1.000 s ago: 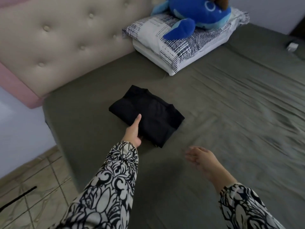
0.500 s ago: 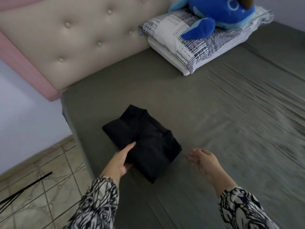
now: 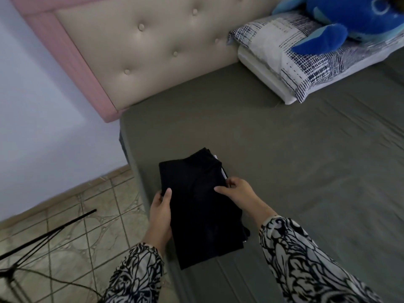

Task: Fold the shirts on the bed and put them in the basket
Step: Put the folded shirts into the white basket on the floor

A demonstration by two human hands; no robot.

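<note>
A folded black shirt [image 3: 196, 204] sits near the left edge of the bed [image 3: 306, 171], which has a grey-green sheet. My left hand [image 3: 160, 212] holds the shirt's left side, thumb on top and fingers underneath. My right hand [image 3: 237, 192] grips the shirt's right edge, thumb on top and fingers curled at the fold. The shirt looks lifted a little off the sheet. No basket is in view.
A padded beige headboard [image 3: 157, 47] with a pink frame stands behind. Two pillows [image 3: 290, 62] with a blue plush toy [image 3: 341, 25] on them lie at the back right. A tiled floor [image 3: 76, 226] with black rods [image 3: 43, 235] lies to the left.
The shirt has slid toward me and the bed's left edge. My right hand, free before, now grips the shirt's right side. My left hand shifted to its left side.
</note>
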